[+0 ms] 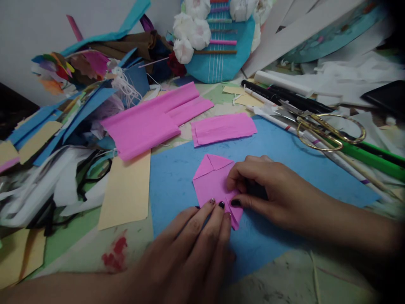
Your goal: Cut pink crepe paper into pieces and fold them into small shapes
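A small pink piece of paper [210,183] lies on a blue sheet [174,181], its top corners folded inward to a point. My left hand [193,249] rests on its lower part, fingers stretched out flat. At the paper's right edge, my right hand [262,185] has its thumb and bent fingers closed on a folded flap near the lower right corner. The left fingers and right thumb partly cover that lower fold. Just above lies a folded pink strip [224,129], and to its left a larger pink crepe paper piece [142,122].
Gold-handled scissors [329,131] lie at right among pens [262,93] and a green cutter or stick [373,156]. Left are a yellow card [126,190] and heaped paper scraps [63,181]. A blue paper decoration with white flowers [218,63] stands behind.
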`<state>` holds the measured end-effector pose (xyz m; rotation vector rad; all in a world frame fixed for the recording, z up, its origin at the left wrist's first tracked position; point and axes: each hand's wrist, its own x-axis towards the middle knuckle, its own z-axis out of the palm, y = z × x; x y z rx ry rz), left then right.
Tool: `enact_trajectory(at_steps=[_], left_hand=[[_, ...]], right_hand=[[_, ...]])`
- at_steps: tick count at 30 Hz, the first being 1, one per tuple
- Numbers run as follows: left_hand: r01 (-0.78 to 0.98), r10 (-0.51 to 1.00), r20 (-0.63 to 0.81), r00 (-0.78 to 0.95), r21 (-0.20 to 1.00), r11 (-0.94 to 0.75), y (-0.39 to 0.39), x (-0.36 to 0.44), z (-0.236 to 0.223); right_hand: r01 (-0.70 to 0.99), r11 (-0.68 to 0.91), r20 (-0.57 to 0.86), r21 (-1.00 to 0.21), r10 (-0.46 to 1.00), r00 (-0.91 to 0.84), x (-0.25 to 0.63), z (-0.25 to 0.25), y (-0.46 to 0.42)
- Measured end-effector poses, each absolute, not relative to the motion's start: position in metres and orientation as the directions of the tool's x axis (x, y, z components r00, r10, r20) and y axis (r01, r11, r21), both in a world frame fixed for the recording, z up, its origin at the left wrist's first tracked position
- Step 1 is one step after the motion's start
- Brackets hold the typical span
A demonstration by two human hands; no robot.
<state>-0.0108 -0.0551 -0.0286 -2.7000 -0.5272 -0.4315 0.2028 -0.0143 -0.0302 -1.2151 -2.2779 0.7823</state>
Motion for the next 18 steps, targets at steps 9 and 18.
enact_trajectory(at_steps=[9,18], left_hand=[[0.411,0.337,0.374,0.864,-0.139,-0.901,-0.054,-0.013,-0.030],[0.426,0.392,0.287,0.874,-0.066,-0.902,-0.052,-0.012,-0.023]], right_hand=[[0.586,0.453,0.114,-0.672,0.845,-0.522,0.204,-0.030,-0.012],[0.609,0.450,0.100,-0.653,0.848,-0.520,0.202,-0.028,-0.012]])
